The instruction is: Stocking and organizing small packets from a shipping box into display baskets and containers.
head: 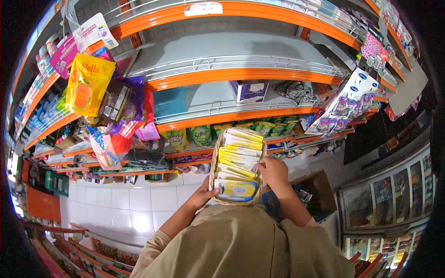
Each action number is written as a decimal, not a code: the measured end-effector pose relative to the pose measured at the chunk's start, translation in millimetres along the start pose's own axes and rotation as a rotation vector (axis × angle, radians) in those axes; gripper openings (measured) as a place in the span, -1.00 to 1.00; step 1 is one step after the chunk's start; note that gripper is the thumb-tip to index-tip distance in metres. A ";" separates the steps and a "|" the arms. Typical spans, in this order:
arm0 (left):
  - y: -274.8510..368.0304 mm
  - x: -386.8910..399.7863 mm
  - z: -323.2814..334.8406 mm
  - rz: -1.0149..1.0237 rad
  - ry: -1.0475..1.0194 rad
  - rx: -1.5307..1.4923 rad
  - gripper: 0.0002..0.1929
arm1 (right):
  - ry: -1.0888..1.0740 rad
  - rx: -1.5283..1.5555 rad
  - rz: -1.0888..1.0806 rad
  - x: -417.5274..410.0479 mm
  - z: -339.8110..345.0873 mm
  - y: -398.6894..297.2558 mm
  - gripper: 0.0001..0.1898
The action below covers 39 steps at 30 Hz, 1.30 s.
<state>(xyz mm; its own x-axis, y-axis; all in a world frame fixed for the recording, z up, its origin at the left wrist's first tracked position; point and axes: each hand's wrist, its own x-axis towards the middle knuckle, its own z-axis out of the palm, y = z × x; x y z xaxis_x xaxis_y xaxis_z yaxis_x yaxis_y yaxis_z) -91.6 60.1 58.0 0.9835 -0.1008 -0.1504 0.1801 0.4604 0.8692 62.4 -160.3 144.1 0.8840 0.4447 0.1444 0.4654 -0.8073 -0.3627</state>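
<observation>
An oblong wicker basket [214,156] is held in front of my body, filled with a row of flat yellow-and-white packets [240,154] standing on edge and leaning on one another. The nearest packet [239,191] lies face up and shows a blue lower edge. My left hand [202,194] grips the near left side of the basket, its thumb over the rim. At the right rim, my right hand [275,173] has its fingertips pinched at the edge of one packet about midway along the row.
Ahead rise store shelves with orange edges [243,74] and wire guards. Green refill pouches [200,135] line a lower shelf, below a purple box [248,91]. Pouches, one yellow [89,85], hang at left; a sachet card [342,104] hangs at right. An open carton [318,194] stands on the floor.
</observation>
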 end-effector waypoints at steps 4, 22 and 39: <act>3.9 -1.6 2.9 0.003 0.006 -0.012 -0.21 | 0.018 0.074 0.014 -2.0 -9.4 -4.5 -0.77; 3.9 3.2 -1.1 0.009 0.018 0.066 -0.07 | 0.050 0.198 -0.066 -7.3 -4.3 -0.3 -0.78; 3.9 2.1 -2.9 -0.009 -0.001 -0.040 -0.20 | 0.014 0.107 -0.461 -16.9 -3.3 -14.3 -0.74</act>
<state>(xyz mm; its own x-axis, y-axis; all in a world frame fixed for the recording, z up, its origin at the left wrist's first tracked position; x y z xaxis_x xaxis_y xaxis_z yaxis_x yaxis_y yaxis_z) -88.7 64.3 59.8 0.9819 -0.1055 -0.1573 0.1891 0.4942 0.8486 40.9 -157.5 149.8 0.5874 0.7413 0.3246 0.8026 -0.4823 -0.3509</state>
